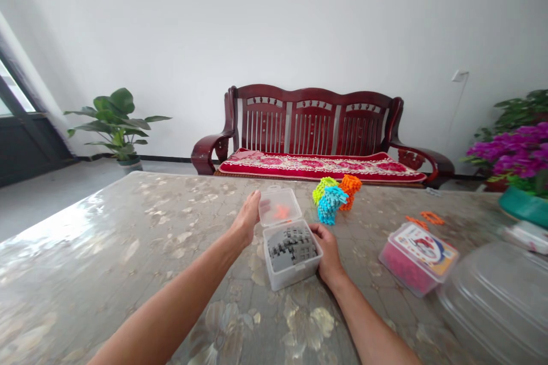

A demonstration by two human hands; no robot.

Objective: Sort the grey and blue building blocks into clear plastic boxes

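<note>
Frame centre: plastic box [295,276], likely light, stiff; hold by sides. Left hand [248,221] meets lid [289,199], right hand [329,250] box's right side; either grip's closure unclear.

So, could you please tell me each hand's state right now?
Left hand: open, partly behind the clear lid.
Right hand: curled against the open box; whether it grips cannot be told.

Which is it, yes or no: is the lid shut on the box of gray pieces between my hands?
No, the clear lid is swung back from the box, leaving the gray pieces uncovered.
</note>
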